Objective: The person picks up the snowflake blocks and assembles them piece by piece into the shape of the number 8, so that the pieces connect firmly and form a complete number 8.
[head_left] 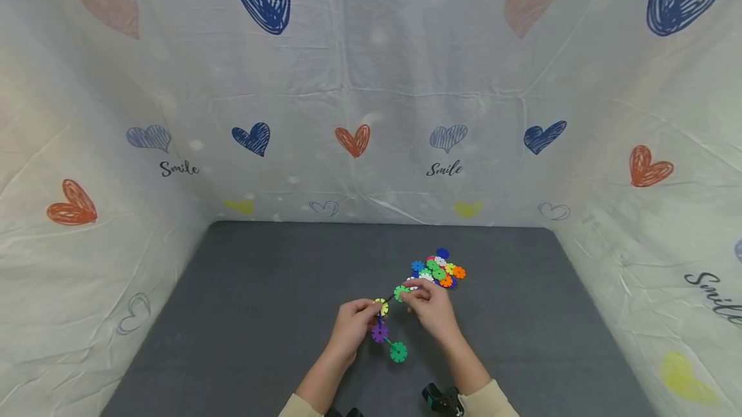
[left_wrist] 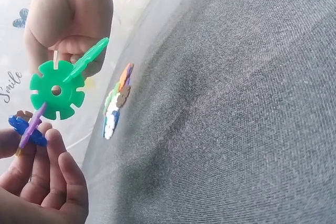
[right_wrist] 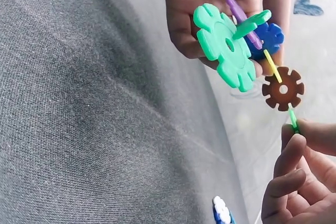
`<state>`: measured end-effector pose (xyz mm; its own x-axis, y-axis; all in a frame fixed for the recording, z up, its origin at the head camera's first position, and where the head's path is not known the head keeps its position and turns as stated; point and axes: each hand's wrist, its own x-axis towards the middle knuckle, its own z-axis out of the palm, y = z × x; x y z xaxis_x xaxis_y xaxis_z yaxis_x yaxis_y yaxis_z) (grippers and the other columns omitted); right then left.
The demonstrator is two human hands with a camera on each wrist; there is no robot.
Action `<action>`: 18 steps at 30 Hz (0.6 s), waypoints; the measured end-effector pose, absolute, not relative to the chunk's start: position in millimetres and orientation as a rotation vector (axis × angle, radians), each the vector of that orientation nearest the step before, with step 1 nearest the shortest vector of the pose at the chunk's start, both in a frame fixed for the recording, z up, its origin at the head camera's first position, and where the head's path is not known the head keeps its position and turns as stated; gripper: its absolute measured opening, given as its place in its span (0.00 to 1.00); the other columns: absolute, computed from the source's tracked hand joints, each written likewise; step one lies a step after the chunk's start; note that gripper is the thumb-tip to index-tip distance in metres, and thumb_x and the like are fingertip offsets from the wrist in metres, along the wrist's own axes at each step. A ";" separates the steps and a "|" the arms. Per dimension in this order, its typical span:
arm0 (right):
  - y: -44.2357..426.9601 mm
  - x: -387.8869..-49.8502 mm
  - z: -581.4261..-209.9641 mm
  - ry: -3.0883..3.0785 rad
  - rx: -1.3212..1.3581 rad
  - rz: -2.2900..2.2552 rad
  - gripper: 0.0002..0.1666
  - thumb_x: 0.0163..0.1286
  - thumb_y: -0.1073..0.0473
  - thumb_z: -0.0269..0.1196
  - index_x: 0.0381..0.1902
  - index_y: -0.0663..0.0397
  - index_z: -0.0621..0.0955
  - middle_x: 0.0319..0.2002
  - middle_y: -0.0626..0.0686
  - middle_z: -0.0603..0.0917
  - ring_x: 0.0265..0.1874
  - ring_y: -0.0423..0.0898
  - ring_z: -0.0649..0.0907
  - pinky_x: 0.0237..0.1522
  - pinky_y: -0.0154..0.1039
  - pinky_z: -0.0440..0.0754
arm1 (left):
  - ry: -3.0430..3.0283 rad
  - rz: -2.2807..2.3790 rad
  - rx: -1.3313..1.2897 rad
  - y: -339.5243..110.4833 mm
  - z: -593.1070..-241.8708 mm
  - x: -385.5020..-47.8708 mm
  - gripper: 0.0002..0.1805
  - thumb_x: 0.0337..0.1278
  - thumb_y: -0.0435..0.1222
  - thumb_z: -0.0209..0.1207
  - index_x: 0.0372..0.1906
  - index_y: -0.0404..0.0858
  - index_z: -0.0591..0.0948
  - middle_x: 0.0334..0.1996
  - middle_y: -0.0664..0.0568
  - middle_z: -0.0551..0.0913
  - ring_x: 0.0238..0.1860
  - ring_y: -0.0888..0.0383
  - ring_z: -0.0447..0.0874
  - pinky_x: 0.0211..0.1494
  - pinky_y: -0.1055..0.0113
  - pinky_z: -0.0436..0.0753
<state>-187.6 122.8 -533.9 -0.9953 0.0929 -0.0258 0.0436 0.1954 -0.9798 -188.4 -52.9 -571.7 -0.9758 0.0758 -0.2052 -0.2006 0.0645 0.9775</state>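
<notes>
A chain of slotted plastic discs hangs between both hands above the dark cloth. My left hand (head_left: pixel 351 329) pinches it near the yellow disc (head_left: pixel 380 307); the purple disc (head_left: pixel 379 332) and a green disc (head_left: pixel 398 352) dangle below. My right hand (head_left: pixel 431 311) pinches a light green disc (head_left: pixel 400 293) at the other end. In the right wrist view a brown disc (right_wrist: pixel 283 88) joins that green piece (right_wrist: pixel 293 119) to the yellow one (right_wrist: pixel 272 65), and a blue disc (right_wrist: pixel 271 40) lies by the left fingers. The left wrist view shows the large green disc (left_wrist: pixel 67 98) close up.
Behind my right hand lies a pile of loose discs (head_left: pixel 438 273) in blue, green, white, orange and other colours. A black object (head_left: pixel 442 399) is by the right wrist at the lower edge. A pale curtain with printed hearts (head_left: pixel 353 140) surrounds the dark table surface (head_left: pixel 261 294).
</notes>
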 end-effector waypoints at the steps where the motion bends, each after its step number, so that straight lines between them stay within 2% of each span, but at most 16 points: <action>1: 122.0 -185.5 -528.9 -2.409 -0.133 1.963 0.11 0.64 0.69 0.69 0.45 0.66 0.84 0.27 0.57 0.87 0.24 0.59 0.81 0.29 0.42 0.80 | 2.136 2.012 -0.120 -52.7 -571.2 -188.2 0.16 0.69 0.40 0.61 0.37 0.29 0.86 0.32 0.41 0.88 0.28 0.60 0.79 0.36 0.66 0.81; 4: 121.3 -184.3 -527.9 -2.407 -0.111 1.957 0.11 0.65 0.69 0.69 0.45 0.66 0.85 0.28 0.61 0.87 0.23 0.54 0.81 0.30 0.45 0.82 | 2.137 2.006 -0.103 -52.6 -570.0 -187.5 0.16 0.68 0.41 0.62 0.37 0.30 0.86 0.31 0.43 0.88 0.28 0.59 0.79 0.35 0.66 0.80; 9: 120.8 -185.5 -532.8 -2.376 -0.068 1.927 0.09 0.65 0.70 0.68 0.43 0.69 0.86 0.33 0.65 0.89 0.23 0.50 0.82 0.30 0.43 0.84 | 2.153 2.005 -0.076 -52.5 -567.3 -186.7 0.15 0.68 0.40 0.62 0.35 0.30 0.86 0.28 0.45 0.87 0.27 0.59 0.80 0.32 0.67 0.79; 15: 121.2 -184.5 -528.4 -2.376 -0.073 1.957 0.08 0.63 0.71 0.69 0.41 0.67 0.88 0.38 0.63 0.90 0.26 0.54 0.85 0.32 0.44 0.86 | 2.130 2.038 -0.079 -51.2 -565.7 -187.2 0.14 0.66 0.37 0.63 0.33 0.27 0.86 0.25 0.46 0.86 0.25 0.60 0.81 0.31 0.67 0.80; 18: 122.6 -188.3 -540.0 -2.404 -0.055 1.912 0.09 0.64 0.70 0.69 0.43 0.66 0.88 0.37 0.63 0.90 0.25 0.49 0.85 0.32 0.46 0.86 | 2.130 2.037 -0.079 -50.0 -566.1 -186.5 0.13 0.66 0.36 0.63 0.33 0.28 0.86 0.24 0.47 0.86 0.25 0.60 0.81 0.31 0.68 0.80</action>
